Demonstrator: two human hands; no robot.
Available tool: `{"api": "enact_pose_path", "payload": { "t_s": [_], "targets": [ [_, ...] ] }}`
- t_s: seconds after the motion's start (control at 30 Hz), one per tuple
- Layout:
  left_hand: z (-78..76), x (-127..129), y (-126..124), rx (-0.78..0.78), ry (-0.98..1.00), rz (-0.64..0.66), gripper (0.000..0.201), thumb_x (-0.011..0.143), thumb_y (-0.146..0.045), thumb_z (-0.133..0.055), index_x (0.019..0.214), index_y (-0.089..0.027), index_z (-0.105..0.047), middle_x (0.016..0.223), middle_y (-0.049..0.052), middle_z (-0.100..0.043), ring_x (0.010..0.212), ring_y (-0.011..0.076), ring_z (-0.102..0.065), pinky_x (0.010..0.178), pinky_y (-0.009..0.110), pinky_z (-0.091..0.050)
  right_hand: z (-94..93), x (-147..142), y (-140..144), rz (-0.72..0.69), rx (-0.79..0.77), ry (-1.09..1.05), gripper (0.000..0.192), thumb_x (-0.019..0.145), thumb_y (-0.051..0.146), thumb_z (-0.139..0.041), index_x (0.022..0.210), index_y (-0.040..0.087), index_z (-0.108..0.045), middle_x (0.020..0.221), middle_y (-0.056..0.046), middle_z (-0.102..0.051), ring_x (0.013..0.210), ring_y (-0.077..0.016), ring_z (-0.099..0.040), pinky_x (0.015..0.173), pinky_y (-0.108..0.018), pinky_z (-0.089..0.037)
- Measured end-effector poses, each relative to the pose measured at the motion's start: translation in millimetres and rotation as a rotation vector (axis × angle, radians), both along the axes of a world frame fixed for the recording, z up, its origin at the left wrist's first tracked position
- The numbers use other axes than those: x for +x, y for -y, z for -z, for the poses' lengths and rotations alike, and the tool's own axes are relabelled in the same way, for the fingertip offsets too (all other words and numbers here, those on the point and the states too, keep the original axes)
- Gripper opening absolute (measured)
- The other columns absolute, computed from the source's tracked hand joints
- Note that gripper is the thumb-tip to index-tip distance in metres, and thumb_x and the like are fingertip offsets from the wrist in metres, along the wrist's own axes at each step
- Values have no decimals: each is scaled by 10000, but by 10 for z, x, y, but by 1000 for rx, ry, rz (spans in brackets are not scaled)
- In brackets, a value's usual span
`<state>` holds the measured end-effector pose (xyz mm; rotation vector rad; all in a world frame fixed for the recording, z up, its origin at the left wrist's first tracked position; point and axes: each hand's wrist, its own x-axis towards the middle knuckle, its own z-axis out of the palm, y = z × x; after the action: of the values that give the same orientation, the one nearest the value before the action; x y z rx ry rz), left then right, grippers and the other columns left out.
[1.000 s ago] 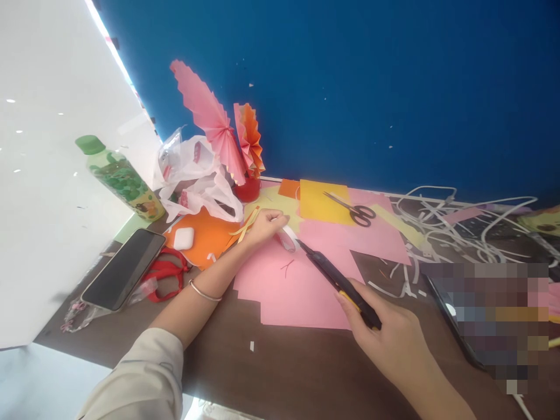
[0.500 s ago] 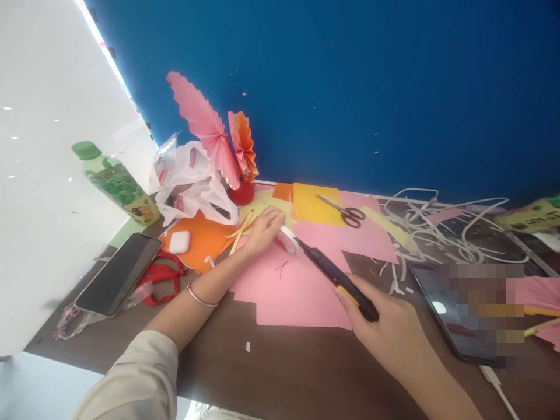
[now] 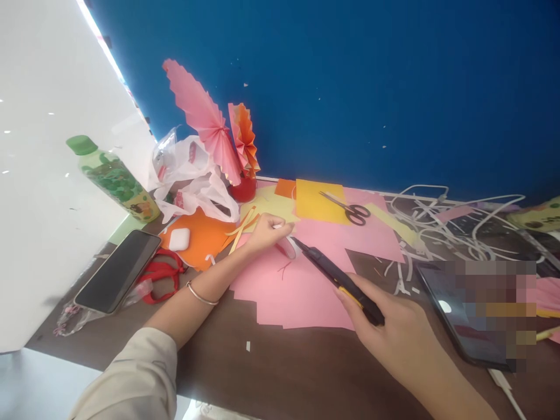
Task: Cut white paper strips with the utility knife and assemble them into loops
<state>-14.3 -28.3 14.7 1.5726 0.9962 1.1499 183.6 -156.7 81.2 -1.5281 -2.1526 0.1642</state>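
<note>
A ring-shaped roll of white tape point(image 3: 290, 249) is pinched between the closed fingers of the left hand point(image 3: 270, 231), just above a layer of flat pink paper sheets point(image 3: 306, 297) spread on the dark brown worktop point(image 3: 280, 373). A long black-and-yellow utility knife point(image 3: 335, 276) is gripped by the right hand point(image 3: 389, 326), its tip pointed at the roll; whether the two are touching cannot be told. Behind the knife, black-handled metal scissors point(image 3: 356, 213) are laid partly across a bright yellow paper sheet point(image 3: 312, 204). To the left, a small white rounded case point(image 3: 179, 239) is rested on orange paper point(image 3: 201, 233), near a black-screened phone point(image 3: 118, 271). A pink pleated paper fan point(image 3: 205, 122) is propped upright before the blue wall panel point(image 3: 332, 87).
</note>
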Motion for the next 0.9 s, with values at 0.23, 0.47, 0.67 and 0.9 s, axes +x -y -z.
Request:
{"api": "enact_pose_path", "payload": {
  "t_s": [0.23,0.47,0.67,0.9],
  "targets": [
    [-8,-15,-7,4,-3,16,447,728,-346,-502,483,-183,-166,507,-51,-147,481,55,-153,473,234,-145,3,-1,34,-8,24,31,192,855,333,-449,839,211,-597,586,-3,-605,420,-109,-516,437,-207,-381],
    [10,-28,-28,-12,-8,3,440,715,-360,-502,484,-184,-171,510,-48,-149,483,56,-151,476,236,-140,24,11,43,-14,61,55,193,857,338,-449,828,219,-598,559,-7,-591,459,-136,-561,436,-215,-380],
    [51,-48,-63,-30,24,-2,451,716,-377,-511,469,-180,-190,504,-52,-153,472,54,-159,474,231,-143,40,21,72,-13,43,35,181,856,329,-453,839,221,-596,554,-2,-589,456,-135,-560,432,-212,-382],
    [79,-60,-77,-129,91,-14,453,713,-390,-540,423,-175,-267,411,-66,-253,405,49,-242,450,217,-199,132,63,84,3,35,21,159,849,327,-471,872,219,-586,582,5,-608,461,-128,-566,453,-205,-403]
  ]
}}
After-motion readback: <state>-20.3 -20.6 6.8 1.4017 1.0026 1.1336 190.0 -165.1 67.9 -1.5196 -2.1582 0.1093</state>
